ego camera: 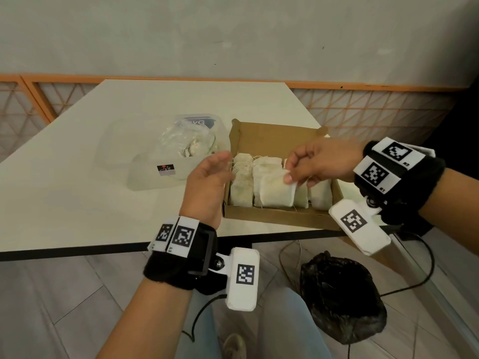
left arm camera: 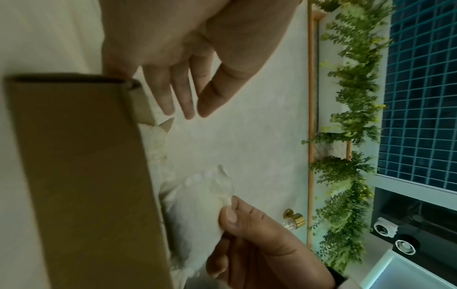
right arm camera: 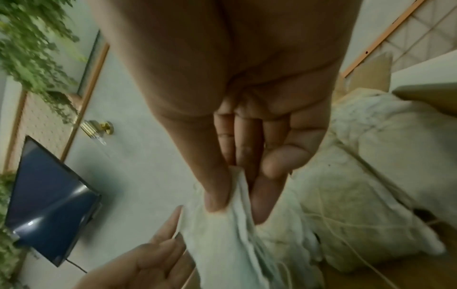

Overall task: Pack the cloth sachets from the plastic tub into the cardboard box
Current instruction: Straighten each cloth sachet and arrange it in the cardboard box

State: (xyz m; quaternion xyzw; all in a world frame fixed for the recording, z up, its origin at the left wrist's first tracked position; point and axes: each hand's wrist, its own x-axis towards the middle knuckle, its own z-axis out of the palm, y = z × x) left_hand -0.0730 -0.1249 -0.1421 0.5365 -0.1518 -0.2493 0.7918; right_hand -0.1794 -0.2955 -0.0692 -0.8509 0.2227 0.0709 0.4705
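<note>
An open cardboard box point(ego camera: 272, 218) sits at the table's near edge with several cream cloth sachets point(ego camera: 242, 185) lying side by side inside. My right hand point(ego camera: 305, 169) pinches the top edge of one sachet point(ego camera: 276, 191) between thumb and fingers, holding it over the middle of the box; the same sachet point(right arm camera: 222, 234) hangs from the pinch in the right wrist view and shows as a sachet point(left arm camera: 197, 211) in the left wrist view. My left hand point(ego camera: 210, 174) hovers with relaxed fingers at the box's left wall, holding nothing. The clear plastic tub point(ego camera: 155, 174) stands left of the box.
A crumpled clear plastic bag point(ego camera: 189, 141) with more sachets lies in the tub. A black bag point(ego camera: 339, 299) and cables lie on the floor under the table's near edge. A wall runs behind the white table point(ego camera: 103, 125).
</note>
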